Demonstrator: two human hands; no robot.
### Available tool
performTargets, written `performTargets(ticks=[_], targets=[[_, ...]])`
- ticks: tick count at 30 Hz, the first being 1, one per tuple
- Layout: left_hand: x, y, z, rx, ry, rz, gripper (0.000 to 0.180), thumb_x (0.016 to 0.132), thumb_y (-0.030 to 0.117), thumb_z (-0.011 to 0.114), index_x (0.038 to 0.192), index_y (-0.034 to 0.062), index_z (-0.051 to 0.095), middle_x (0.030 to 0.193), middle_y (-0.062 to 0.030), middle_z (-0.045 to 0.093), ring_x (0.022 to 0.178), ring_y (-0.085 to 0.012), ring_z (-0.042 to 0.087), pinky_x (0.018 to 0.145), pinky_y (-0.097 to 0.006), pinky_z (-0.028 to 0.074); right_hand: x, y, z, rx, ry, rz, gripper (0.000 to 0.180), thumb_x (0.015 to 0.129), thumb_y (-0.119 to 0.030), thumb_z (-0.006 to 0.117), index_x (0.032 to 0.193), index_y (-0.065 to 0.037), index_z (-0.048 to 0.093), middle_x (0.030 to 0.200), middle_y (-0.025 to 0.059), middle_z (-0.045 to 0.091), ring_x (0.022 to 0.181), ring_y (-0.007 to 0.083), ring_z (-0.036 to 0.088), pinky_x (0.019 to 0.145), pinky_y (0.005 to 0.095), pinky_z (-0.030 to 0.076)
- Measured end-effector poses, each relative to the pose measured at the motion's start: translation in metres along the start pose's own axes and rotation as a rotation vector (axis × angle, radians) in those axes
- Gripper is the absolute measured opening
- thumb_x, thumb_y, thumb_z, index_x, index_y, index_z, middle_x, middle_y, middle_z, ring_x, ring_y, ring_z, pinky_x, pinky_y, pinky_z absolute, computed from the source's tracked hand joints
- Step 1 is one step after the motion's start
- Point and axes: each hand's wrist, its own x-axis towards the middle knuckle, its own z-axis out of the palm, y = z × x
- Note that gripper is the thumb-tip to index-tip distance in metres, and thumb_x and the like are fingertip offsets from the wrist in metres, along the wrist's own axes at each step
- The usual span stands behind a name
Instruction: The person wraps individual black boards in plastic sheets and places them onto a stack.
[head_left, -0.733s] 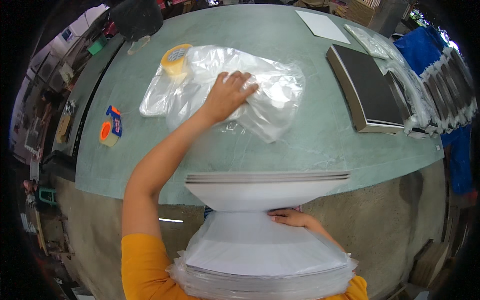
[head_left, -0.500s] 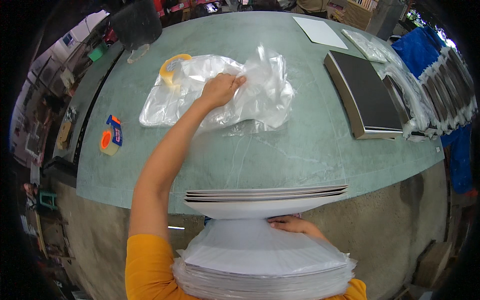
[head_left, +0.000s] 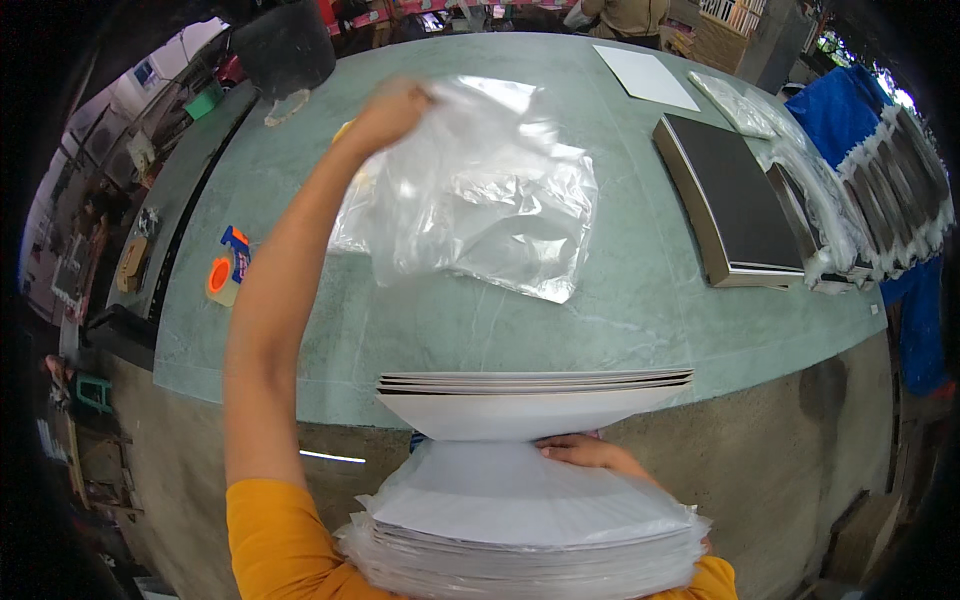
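Note:
My left hand (head_left: 393, 112), slightly blurred, is closed on the upper left part of a clear plastic bag (head_left: 460, 190) and lifts it over the table. More clear plastic lies underneath, and a sliver of a yellow tape roll (head_left: 343, 130) shows behind my wrist. My right hand (head_left: 577, 450) lies with its fingers flat on a stack of white sheets (head_left: 500, 490), near where they narrow. The stack's plastic-wrapped near part is against my body. Its far end, several white boards (head_left: 535, 405), rises at the table's front edge.
A tape dispenser (head_left: 228, 268) in orange and blue sits left on the green table (head_left: 450, 335). To the right are a stack of black boards (head_left: 735, 195), plastic-wrapped dark bundles (head_left: 885, 185) and a white sheet (head_left: 645, 77). A black bin (head_left: 283, 50) stands far left.
My left hand has moved left and away from me, pulling the plastic bag up and spreading it. The tape roll is now mostly covered. My right hand stays on the sheets.

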Motion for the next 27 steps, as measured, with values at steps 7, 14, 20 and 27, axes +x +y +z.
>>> performTargets(ticks=[7, 14, 20, 27], targets=[[-0.006, -0.031, -0.051, -0.883, 0.510, -0.303, 0.020, 0.080, 0.013, 0.044, 0.091, 0.0024, 0.056, 0.088, -0.0074, 0.058, 0.077, -0.0182, 0.055, 0.071, -0.030, 0.043, 0.007, -0.002, 0.000, -0.048, 0.001, -0.083, 0.057, 0.083, -0.050, 0.041, 0.121, -0.008, 0.045, 0.124, 0.0136, 0.044, 0.117, 0.0265, 0.038, 0.098, 0.0297, 0.026], [-0.224, 0.078, -0.148, -0.798, 0.178, -0.013, 0.033, 0.081, 0.025, 0.051, 0.106, 0.0030, 0.050, 0.099, -0.0159, 0.055, 0.091, -0.0243, 0.056, 0.080, -0.036, 0.045, 0.004, -0.004, 0.005, -0.156, 0.038, -0.113, 0.059, 0.083, -0.052, 0.038, 0.121, -0.007, 0.045, 0.124, 0.0155, 0.043, 0.118, 0.0284, 0.036, 0.099, 0.0317, 0.025], [-0.321, 0.119, -0.056, 0.134, -0.809, -0.135, 0.036, 0.076, 0.021, 0.058, 0.107, 0.0058, 0.052, 0.096, -0.0178, 0.057, 0.087, -0.0268, 0.057, 0.078, -0.034, 0.043, -0.046, -0.069, -0.008, -0.271, -0.151, -0.268, 0.055, 0.082, -0.042, 0.048, 0.121, -0.004, 0.043, 0.124, 0.0161, 0.043, 0.116, 0.0279, 0.039, 0.097, 0.0329, 0.029], [-0.304, 0.137, -0.022, -0.696, -0.607, -0.463, 0.033, 0.080, 0.013, 0.049, 0.110, -0.0007, 0.048, 0.096, -0.0116, 0.057, 0.083, -0.0209, 0.057, 0.072, -0.030, 0.046, -0.110, -0.204, -0.003, 0.140, 0.023, -0.907, 0.078, 0.063, -0.028, 0.074, 0.124, 0.000, 0.035, 0.119, 0.0160, 0.044, 0.111, 0.0236, 0.043, 0.092, 0.0331, 0.033]])
